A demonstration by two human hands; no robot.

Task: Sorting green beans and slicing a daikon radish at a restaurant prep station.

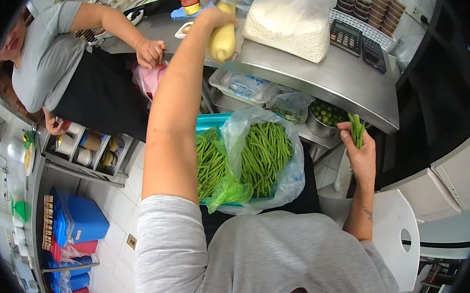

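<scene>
My left hand (216,18) lies across the middle of a yellow bottle-shaped container (222,45) at the metal table's edge. Its fingertips are hidden or blurred, so a grip does not show. At the right, my right hand (360,150) holds a small bundle of green beans (356,130) upright between thumb and fingers. Before me, on my lap, a teal tub (208,119) carries many long green beans (262,159). A clear plastic bag (296,179) surrounds the right-hand pile, and a green plastic bag (230,193) lies between the piles. My left forearm hides the tub's left side.
On the steel table (291,71) stand a bag of white grains (288,28), a calculator (346,36), a phone (373,54) and a red-lidded jar (190,3). Beneath is a metal bowl of small green fruits (323,118). Another person (61,64) stands at left. Blue bins (82,214) line the shelf.
</scene>
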